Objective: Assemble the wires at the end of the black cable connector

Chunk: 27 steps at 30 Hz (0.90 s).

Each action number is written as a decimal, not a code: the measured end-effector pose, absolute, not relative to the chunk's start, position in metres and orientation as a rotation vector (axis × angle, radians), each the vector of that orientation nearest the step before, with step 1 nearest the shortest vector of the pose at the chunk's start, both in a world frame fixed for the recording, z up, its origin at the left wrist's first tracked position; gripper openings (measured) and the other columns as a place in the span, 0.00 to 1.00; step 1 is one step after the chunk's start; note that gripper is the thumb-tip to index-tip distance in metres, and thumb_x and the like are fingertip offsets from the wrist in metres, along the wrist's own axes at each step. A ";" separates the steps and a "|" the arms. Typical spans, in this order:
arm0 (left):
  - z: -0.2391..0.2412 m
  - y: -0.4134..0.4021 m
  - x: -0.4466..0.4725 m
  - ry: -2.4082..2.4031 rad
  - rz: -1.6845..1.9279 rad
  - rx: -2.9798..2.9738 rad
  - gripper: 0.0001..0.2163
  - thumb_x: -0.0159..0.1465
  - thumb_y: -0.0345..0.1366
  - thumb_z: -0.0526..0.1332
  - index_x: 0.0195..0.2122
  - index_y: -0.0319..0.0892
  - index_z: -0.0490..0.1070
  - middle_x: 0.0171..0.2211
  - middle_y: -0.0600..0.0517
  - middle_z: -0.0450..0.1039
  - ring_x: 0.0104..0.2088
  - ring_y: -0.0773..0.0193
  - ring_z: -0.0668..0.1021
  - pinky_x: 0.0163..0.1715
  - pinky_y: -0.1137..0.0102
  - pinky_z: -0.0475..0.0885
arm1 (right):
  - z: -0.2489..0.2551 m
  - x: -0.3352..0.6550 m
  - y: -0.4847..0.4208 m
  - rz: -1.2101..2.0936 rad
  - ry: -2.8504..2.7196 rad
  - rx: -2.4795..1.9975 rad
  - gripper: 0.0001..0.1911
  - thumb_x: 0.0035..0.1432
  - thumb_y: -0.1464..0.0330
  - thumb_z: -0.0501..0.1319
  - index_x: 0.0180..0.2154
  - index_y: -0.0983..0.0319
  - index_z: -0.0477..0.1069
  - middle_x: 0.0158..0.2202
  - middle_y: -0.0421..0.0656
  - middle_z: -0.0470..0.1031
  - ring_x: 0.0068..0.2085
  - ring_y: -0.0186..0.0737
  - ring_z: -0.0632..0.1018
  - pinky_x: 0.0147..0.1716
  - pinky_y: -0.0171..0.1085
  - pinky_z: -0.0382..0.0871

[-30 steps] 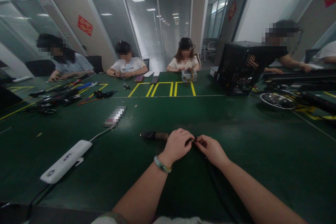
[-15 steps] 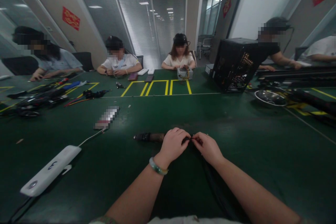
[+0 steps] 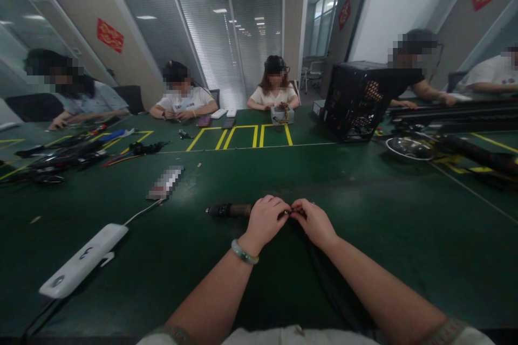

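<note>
A dark cylindrical tool (image 3: 230, 210) with a narrow metal tip, much like an electric screwdriver, lies on the green table pointing left. My left hand (image 3: 267, 221) is closed over its rear end, fingers bent down around it. Close beside it, my right hand (image 3: 315, 223) pinches a small dark piece at the tool's tail, apparently the end of a cable. Between the fingertips the joint is mostly hidden. From below my right hand a black cable (image 3: 319, 269) runs down the table toward my body.
On the left lie a white power bank-like device (image 3: 84, 261) with a cord and a blurred-out phone-like slab (image 3: 165, 182). Beyond are cable bundles (image 3: 56, 159), a black computer case (image 3: 350, 102) and a round glass-like dish (image 3: 409, 148). Several people sit across the green table (image 3: 121, 302).
My right hand has moved slightly left, so its fingertips now meet those of my left hand. The left hand and the tool stay nearly in place.
</note>
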<state>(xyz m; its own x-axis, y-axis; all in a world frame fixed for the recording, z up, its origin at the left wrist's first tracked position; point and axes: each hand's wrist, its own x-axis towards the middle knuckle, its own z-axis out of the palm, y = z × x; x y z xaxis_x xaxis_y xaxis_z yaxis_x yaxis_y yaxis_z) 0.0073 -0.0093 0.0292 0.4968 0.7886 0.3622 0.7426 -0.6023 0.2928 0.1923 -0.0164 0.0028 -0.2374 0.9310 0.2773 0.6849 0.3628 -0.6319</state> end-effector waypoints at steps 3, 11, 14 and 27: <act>0.027 -0.011 0.008 1.362 0.728 2.624 0.02 0.64 0.34 0.61 0.37 0.47 0.73 0.40 0.53 0.74 0.43 0.58 0.71 0.42 0.62 0.64 | 0.003 0.192 -0.017 0.462 -2.012 -1.415 0.09 0.57 0.70 0.63 0.41 0.57 0.67 0.35 0.38 0.76 0.38 0.41 0.76 0.40 0.39 0.65; 0.027 -0.019 0.010 1.400 0.760 2.601 0.03 0.65 0.33 0.60 0.38 0.47 0.73 0.40 0.54 0.74 0.44 0.60 0.71 0.43 0.63 0.64 | 0.016 0.208 -0.026 0.505 -2.155 -1.414 0.10 0.62 0.61 0.58 0.35 0.56 0.75 0.34 0.40 0.78 0.36 0.42 0.75 0.40 0.40 0.63; 0.029 -0.019 0.009 1.390 0.745 2.619 0.03 0.65 0.33 0.60 0.38 0.47 0.73 0.40 0.54 0.74 0.44 0.60 0.71 0.43 0.63 0.65 | 0.016 0.211 -0.024 0.575 -2.172 -1.376 0.11 0.62 0.60 0.57 0.36 0.56 0.77 0.37 0.41 0.79 0.38 0.42 0.76 0.41 0.40 0.63; 0.031 -0.020 0.009 1.377 0.724 2.656 0.04 0.64 0.32 0.60 0.38 0.47 0.73 0.40 0.54 0.74 0.44 0.61 0.71 0.43 0.64 0.65 | 0.013 0.203 -0.025 0.665 -2.063 -1.467 0.11 0.60 0.60 0.59 0.36 0.54 0.79 0.35 0.39 0.79 0.37 0.44 0.75 0.43 0.43 0.61</act>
